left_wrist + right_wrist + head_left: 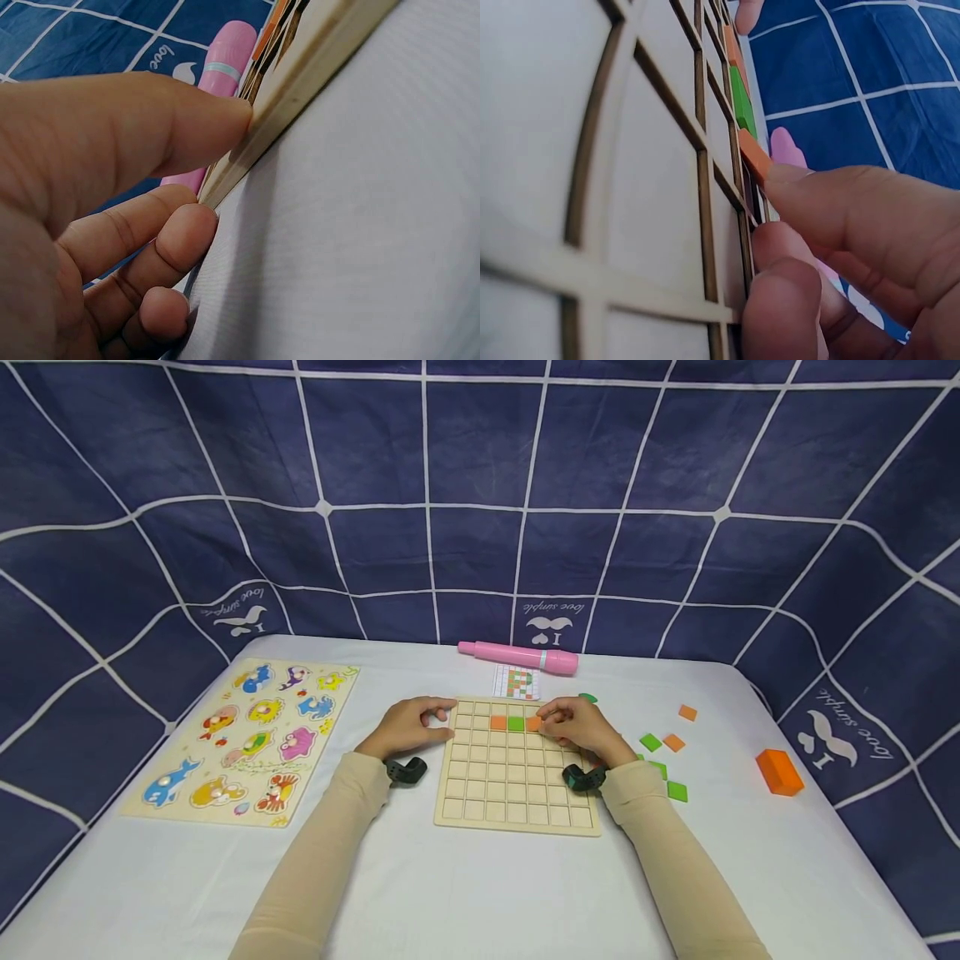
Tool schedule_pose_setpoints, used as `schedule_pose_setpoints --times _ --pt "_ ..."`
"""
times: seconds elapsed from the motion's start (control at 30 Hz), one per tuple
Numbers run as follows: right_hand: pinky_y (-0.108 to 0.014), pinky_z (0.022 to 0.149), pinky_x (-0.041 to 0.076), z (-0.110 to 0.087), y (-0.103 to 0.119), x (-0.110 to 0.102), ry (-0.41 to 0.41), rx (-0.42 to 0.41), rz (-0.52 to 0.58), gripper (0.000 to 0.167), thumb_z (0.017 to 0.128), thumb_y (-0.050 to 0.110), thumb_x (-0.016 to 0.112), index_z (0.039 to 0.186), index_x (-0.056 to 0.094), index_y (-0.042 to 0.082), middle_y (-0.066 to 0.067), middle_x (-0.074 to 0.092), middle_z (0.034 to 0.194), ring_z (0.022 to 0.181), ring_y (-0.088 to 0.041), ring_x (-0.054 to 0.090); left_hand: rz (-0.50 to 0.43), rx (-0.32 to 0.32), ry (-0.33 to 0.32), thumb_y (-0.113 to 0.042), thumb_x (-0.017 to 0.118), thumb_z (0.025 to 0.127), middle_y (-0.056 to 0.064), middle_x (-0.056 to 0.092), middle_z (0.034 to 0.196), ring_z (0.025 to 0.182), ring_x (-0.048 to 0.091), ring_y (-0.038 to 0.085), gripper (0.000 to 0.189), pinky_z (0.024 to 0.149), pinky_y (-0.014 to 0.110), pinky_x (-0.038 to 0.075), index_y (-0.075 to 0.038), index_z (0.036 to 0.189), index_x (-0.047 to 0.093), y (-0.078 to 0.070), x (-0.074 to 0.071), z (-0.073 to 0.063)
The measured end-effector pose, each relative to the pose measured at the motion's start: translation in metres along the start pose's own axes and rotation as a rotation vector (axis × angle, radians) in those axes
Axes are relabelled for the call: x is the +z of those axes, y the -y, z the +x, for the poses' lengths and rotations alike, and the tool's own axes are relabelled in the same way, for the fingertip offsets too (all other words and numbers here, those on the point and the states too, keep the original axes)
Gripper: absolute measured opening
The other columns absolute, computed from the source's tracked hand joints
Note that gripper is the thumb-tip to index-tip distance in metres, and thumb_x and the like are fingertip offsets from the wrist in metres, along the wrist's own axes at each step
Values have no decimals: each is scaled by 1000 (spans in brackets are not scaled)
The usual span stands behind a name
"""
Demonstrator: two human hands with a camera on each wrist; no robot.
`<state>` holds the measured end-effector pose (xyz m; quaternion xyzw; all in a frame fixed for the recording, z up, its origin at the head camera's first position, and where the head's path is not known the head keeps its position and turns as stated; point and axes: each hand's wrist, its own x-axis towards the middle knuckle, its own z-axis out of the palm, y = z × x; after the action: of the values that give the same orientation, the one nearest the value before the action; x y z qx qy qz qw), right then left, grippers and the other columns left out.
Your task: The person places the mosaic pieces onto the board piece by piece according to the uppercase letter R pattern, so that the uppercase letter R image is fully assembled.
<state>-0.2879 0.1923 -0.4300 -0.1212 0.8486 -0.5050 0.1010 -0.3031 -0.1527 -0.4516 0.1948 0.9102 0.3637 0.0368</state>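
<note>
A pale wooden grid board [486,766] lies flat on the table. My left hand [411,724] is at its far left corner. The thumb [214,127] rests against the board's edge and the fingertips lie by the corner, thumb and fingers spread apart. In the grid's upper part sit an orange tile [498,722] and, beside it, a green tile [516,723]. My right hand [576,723] pinches another orange square tile [755,156] right of the green one. That tile is tilted over its cell, one edge low near the green tile.
A small pattern card [517,682] and a pink marker-shaped stick [519,656] lie behind the board. Loose green tiles [677,792] and orange tiles [673,742] are scattered at right, near an orange block [780,772]. A sea-animal puzzle board [251,739] lies at left.
</note>
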Motion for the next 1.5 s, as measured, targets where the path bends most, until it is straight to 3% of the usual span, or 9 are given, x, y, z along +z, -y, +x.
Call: schedule_pose_setpoints --times 0.4,0.67,1.07,1.3,1.5 --pt "-21 61 51 2 1 -1 12 28 -44 28 101 5 73 126 74 -8 -7 70 93 67 -11 58 -10 -6 -1 -27 84 89 -4 67 101 81 49 14 59 78 34 39 -11 144 71 -1 0 0" --pt "-26 71 60 -3 0 -17 102 -41 62 37 105 3 66 138 63 -15 -20 72 103 78 -15 64 -22 6 -10 -28 84 88 -5 68 101 80 49 14 59 78 34 39 -11 144 72 2 2 0" --pt "-29 74 60 -34 4 -49 119 -28 38 37 107 7 65 138 63 -14 -18 67 91 77 -16 61 -20 0 -3 -27 83 88 -4 67 101 81 49 14 60 79 34 39 -11 144 71 -2 -1 0" --pt "-30 74 60 -58 -9 -66 99 -54 -2 33 108 7 64 134 66 -14 -21 73 105 77 -17 62 -19 -8 3 -28 83 89 -4 67 101 81 49 14 60 79 34 39 -11 145 71 1 0 0" --pt "-30 72 59 -75 -21 -82 88 -27 -15 32 107 7 66 132 67 -14 -21 71 103 75 -18 62 -17 -11 4 -28 83 89 -5 66 101 81 49 14 60 79 34 39 -12 145 71 2 1 0"
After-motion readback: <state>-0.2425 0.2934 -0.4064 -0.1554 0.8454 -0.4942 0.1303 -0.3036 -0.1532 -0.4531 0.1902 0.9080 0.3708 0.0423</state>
